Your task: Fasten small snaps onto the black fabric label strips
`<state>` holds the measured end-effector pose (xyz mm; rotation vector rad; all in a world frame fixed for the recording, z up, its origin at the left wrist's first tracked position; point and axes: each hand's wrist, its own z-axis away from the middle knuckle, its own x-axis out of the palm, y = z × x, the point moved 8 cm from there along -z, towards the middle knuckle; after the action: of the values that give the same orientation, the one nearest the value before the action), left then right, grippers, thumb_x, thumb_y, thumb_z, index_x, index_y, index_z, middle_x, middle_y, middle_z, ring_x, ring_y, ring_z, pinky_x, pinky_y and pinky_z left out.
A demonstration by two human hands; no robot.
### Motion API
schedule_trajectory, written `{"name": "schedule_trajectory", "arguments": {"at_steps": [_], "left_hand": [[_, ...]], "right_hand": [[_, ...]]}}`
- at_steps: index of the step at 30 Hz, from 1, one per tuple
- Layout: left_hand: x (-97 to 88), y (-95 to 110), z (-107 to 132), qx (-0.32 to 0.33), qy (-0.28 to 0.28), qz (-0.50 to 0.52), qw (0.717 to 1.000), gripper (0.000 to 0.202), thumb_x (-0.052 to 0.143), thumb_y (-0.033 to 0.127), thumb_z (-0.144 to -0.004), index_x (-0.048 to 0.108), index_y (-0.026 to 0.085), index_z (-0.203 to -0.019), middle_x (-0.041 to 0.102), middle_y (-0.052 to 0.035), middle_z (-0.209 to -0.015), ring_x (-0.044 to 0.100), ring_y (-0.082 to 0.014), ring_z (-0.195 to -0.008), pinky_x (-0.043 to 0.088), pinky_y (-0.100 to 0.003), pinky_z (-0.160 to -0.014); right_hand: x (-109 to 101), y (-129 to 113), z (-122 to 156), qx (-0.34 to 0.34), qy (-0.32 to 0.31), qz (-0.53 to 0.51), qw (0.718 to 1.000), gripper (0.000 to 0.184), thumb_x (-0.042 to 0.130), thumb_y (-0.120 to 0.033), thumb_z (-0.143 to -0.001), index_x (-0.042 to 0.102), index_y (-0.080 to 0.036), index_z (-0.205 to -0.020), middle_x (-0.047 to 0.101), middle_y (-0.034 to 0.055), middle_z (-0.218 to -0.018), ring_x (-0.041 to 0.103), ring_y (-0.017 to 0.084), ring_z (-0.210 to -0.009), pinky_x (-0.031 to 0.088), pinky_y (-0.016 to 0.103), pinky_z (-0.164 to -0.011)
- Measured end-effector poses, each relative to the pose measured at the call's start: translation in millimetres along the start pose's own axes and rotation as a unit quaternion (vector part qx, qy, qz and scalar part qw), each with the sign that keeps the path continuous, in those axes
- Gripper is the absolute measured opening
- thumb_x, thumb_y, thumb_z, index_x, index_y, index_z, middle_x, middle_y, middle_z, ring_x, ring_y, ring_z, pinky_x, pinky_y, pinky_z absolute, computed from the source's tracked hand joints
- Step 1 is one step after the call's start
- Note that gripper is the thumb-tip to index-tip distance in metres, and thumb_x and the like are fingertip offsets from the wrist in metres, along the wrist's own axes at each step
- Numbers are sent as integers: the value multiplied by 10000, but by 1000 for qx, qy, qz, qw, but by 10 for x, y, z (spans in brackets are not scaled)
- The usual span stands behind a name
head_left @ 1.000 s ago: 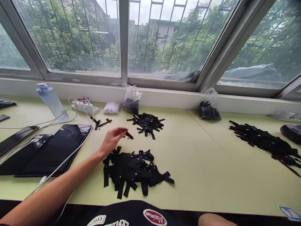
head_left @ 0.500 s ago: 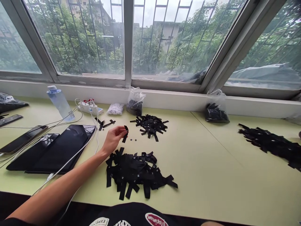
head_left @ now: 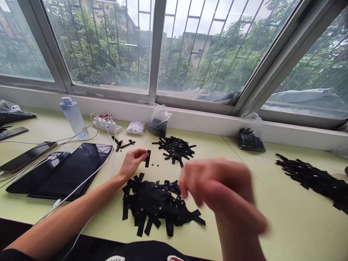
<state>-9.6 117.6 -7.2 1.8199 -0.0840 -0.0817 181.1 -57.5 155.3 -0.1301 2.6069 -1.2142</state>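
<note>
My left hand (head_left: 132,162) pinches a short black fabric strip (head_left: 147,158) upright above the pale green table (head_left: 236,217). Two tiny round pieces (head_left: 155,165) lie on the table just right of the strip. A big heap of black strips (head_left: 156,205) sits below my left hand, near the table's front edge. A smaller heap of black strips (head_left: 175,149) lies farther back. My right hand (head_left: 217,188) is raised in front of the camera, smeared by motion, to the right of the big heap; I cannot see whether it holds anything.
Tablets (head_left: 67,170) and phones (head_left: 25,156) with white cables lie at the left. A water bottle (head_left: 74,117), a power strip (head_left: 106,125) and small plastic bags (head_left: 159,121) stand along the window sill. Another bag (head_left: 250,139) and a long pile of black strips (head_left: 315,177) are at the right.
My right hand has come up into view from the lower right. My left hand has turned the black strip upright and stayed near the same spot. The camera has shifted slightly.
</note>
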Motion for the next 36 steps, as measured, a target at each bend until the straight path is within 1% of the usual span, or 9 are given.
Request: {"name": "schedule_trajectory", "arguments": {"at_steps": [2, 5, 8, 12, 17, 23, 26, 30, 36], "left_hand": [[29, 16, 3, 7, -17, -5, 1000, 335, 749, 446, -816, 722, 136, -939, 728, -64, -874, 676, -186, -772, 568, -339, -778], [45, 50, 9, 22, -25, -20, 999, 302, 727, 426, -840, 705, 140, -931, 711, -50, -840, 657, -170, -733, 552, -315, -739], [61, 81, 19, 35, -33, -38, 998, 274, 707, 414, -857, 699, 151, -932, 704, -41, -835, 642, -162, -722, 532, -297, -716], [88, 93, 31, 42, -46, -38, 997, 266, 675, 418, -877, 699, 157, -921, 696, -35, -799, 634, -162, -707, 520, -293, -702], [107, 66, 50, 32, -52, -27, 998, 278, 659, 430, -882, 676, 159, -944, 702, -40, -762, 651, -178, -701, 519, -304, -692], [155, 86, 89, 39, -66, -50, 996, 254, 632, 419, -905, 676, 170, -921, 679, -21, -738, 622, -160, -679, 503, -282, -670], [163, 145, 110, 52, -65, -58, 995, 279, 627, 442, -904, 692, 170, -899, 689, -36, -803, 627, -170, -719, 520, -295, -705], [182, 202, 141, 53, -67, -57, 995, 292, 623, 448, -906, 698, 165, -902, 695, -50, -851, 625, -177, -750, 523, -299, -722], [254, 252, 205, 54, -84, -31, 995, 266, 637, 417, -913, 704, 160, -919, 687, -54, -885, 613, -173, -790, 521, -295, -760]], "right_hand": [[127, 446, -364, 41, -93, 148, 984, 249, 618, -323, -968, 650, -218, -745, 631, -8, -648, 555, 138, -577, 422, 272, -551], [173, 1215, -545, 48, -128, 398, 907, 152, 640, -146, -914, 670, -209, -778, 680, 27, -767, 603, 170, -691, 406, 285, -617], [258, 1856, -415, 59, -195, 463, 863, 74, 722, -144, -857, 700, -215, -858, 698, 51, -871, 646, 207, -813, 426, 290, -665], [244, 2198, -276, 87, -197, 467, 858, 62, 753, -199, -847, 712, -214, -890, 688, 30, -858, 650, 194, -797, 447, 290, -716], [196, 2262, -237, 98, -146, 445, 878, 125, 635, -114, -905, 683, -202, -830, 679, 25, -859, 634, 173, -787, 444, 277, -739], [234, 2280, -207, 37, -174, 485, 856, 193, 528, -47, -928, 630, -179, -832, 678, 58, -871, 619, 205, -841, 424, 331, -818], [205, 2158, -226, 47, -128, 425, 895, 200, 500, -65, -947, 620, -185, -839, 683, 42, -844, 623, 195, -805, 441, 324, -799], [166, 1846, -226, 69, -10, 268, 961, 158, 494, -188, -998, 640, -211, -944, 688, 14, -834, 642, 173, -753, 477, 280, -700], [258, 1540, -183, 23, 34, 239, 970, 119, 563, -244, -975, 681, -235, -991, 712, 33, -933, 658, 197, -841, 514, 329, -796]]}}
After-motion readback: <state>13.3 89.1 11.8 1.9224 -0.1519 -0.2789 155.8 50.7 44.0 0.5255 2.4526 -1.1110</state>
